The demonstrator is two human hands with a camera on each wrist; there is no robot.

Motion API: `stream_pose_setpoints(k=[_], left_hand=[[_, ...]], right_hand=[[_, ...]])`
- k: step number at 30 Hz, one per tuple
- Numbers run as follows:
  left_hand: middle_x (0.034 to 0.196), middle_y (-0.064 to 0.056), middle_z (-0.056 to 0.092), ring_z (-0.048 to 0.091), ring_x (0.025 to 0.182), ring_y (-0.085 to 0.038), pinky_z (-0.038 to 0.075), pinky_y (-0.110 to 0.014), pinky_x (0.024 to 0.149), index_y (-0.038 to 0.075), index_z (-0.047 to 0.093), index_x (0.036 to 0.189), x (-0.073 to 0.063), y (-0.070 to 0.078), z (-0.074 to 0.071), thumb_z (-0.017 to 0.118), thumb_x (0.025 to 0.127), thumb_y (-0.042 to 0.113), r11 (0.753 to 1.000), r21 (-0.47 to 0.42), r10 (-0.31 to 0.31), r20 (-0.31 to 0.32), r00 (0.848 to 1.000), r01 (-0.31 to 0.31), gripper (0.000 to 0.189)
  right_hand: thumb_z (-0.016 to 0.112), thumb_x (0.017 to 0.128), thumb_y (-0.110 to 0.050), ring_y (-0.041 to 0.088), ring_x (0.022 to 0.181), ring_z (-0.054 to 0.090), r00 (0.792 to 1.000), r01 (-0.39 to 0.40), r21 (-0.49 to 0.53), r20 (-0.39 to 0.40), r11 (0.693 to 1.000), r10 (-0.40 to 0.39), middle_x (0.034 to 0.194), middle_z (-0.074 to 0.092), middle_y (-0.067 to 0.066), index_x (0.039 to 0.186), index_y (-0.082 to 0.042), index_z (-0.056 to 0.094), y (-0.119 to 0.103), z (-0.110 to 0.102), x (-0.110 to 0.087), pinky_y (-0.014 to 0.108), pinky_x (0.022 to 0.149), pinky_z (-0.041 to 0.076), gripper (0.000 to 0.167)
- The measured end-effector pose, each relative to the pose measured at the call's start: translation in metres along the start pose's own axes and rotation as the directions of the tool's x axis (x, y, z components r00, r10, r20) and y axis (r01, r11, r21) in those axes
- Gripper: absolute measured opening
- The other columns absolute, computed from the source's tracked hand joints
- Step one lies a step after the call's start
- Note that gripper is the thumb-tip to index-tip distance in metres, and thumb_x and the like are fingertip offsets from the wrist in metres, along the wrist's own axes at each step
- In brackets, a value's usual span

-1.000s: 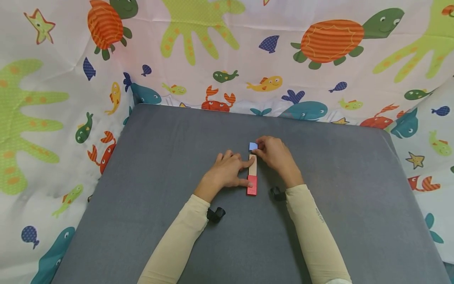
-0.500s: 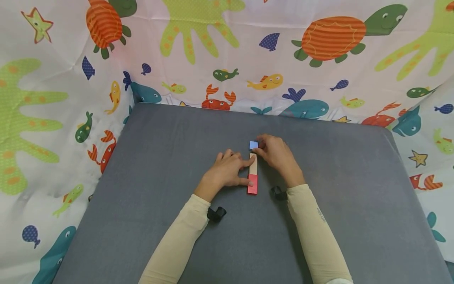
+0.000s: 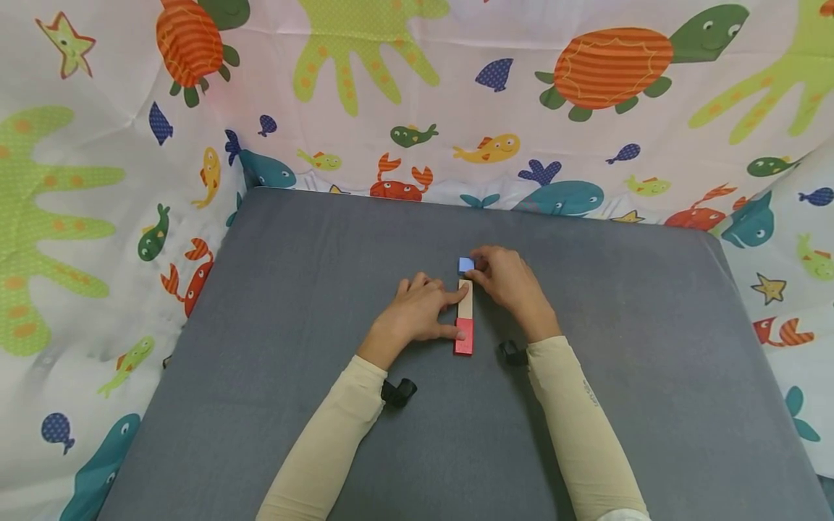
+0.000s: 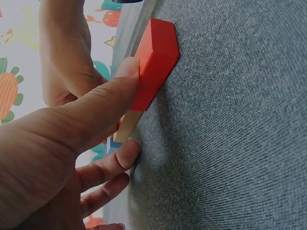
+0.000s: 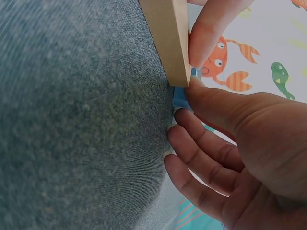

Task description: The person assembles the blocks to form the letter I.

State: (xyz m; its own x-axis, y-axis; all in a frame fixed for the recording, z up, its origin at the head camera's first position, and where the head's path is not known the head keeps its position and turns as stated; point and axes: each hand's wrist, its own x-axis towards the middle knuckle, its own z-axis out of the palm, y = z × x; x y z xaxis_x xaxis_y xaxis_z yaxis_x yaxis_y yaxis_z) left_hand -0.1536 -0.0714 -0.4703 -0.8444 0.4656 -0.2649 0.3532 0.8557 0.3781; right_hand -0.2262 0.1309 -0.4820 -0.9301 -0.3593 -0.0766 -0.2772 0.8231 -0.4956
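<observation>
A red block (image 3: 464,346) and a pale wooden block (image 3: 465,309) lie end to end in a line on the grey table. My left hand (image 3: 417,312) rests across them with fingers spread, thumb on the red block and index fingertip on the wooden one near its far end. Just beyond that end is a small blue block (image 3: 465,263). My right hand (image 3: 511,284) pinches the blue block from its right side, between thumb and fingers. In the right wrist view, the wooden block (image 5: 169,43) overlaps part of the blue block (image 5: 180,98).
The grey cloth-covered table (image 3: 313,260) spreads out on all sides of the blocks. A white curtain (image 3: 365,130) printed with sea animals hangs behind its far edge and along both sides. Black straps (image 3: 398,393) sit at both wrists.
Both hands keep nearly the same place on the blocks. The whole scene shifts slightly in the head view.
</observation>
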Motion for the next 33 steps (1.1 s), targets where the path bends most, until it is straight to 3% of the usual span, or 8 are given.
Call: stream_pose_setpoints(k=[10, 18, 25, 29, 33], left_hand=[[0.101, 0.006, 0.053, 0.040, 0.109, -0.021, 0.029, -0.042, 0.089, 0.036, 0.037, 0.165, 0.000, 0.001, 0.000, 0.076, 0.090, 0.063, 1.000, -0.003, 0.026, 0.004, 1.000, -0.026, 0.089], [0.105, 0.003, 0.056, 0.045, 0.104, -0.017, 0.030, -0.046, 0.090, 0.034, 0.037, 0.165, 0.003, -0.001, 0.000, 0.069, 0.095, 0.064, 0.997, -0.045, 0.059, -0.024, 0.998, -0.060, 0.083], [0.107, 0.001, 0.062, 0.058, 0.094, -0.009, 0.031, -0.050, 0.097, 0.032, 0.034, 0.167, -0.001, -0.004, -0.006, 0.064, 0.100, 0.060, 0.986, -0.115, 0.102, -0.166, 0.981, -0.122, 0.079], [0.127, 0.001, 0.063, 0.062, 0.114, -0.010, 0.035, -0.048, 0.107, 0.029, 0.036, 0.166, -0.015, -0.002, -0.009, 0.063, 0.102, 0.057, 0.983, -0.117, 0.103, -0.266, 0.959, -0.138, 0.076], [0.146, 0.000, 0.059, 0.058, 0.132, -0.019, 0.038, -0.051, 0.117, 0.030, 0.041, 0.164, -0.036, 0.004, -0.010, 0.068, 0.101, 0.052, 0.973, -0.165, 0.090, -0.374, 0.923, -0.162, 0.072]], right_hand=[[0.070, 0.104, -0.039, 0.024, 0.088, 0.066, 0.999, -0.046, 0.036, -0.004, 0.998, 0.046, 0.109, 0.074, 0.008, 0.140, -0.010, 0.065, 0.007, -0.002, -0.005, 0.044, 0.078, 0.058, 0.047], [0.059, 0.107, -0.050, 0.026, 0.096, 0.069, 0.998, -0.057, 0.071, -0.019, 0.996, 0.058, 0.114, 0.074, 0.012, 0.142, -0.009, 0.064, 0.018, -0.005, -0.012, 0.048, 0.084, 0.058, 0.054], [0.058, 0.108, -0.047, 0.030, 0.101, 0.068, 0.996, -0.054, 0.078, -0.067, 0.995, 0.060, 0.119, 0.073, 0.014, 0.140, -0.009, 0.065, 0.027, -0.010, -0.026, 0.054, 0.093, 0.056, 0.050], [0.062, 0.107, -0.045, 0.031, 0.105, 0.069, 0.995, -0.053, 0.086, -0.083, 0.995, 0.060, 0.122, 0.072, 0.014, 0.143, -0.009, 0.063, 0.020, -0.017, -0.042, 0.054, 0.095, 0.055, 0.050], [0.063, 0.106, -0.044, 0.028, 0.104, 0.068, 0.992, 0.002, 0.089, -0.128, 0.996, 0.009, 0.119, 0.072, 0.010, 0.142, -0.010, 0.064, 0.001, -0.029, -0.058, 0.052, 0.093, 0.056, 0.049]])
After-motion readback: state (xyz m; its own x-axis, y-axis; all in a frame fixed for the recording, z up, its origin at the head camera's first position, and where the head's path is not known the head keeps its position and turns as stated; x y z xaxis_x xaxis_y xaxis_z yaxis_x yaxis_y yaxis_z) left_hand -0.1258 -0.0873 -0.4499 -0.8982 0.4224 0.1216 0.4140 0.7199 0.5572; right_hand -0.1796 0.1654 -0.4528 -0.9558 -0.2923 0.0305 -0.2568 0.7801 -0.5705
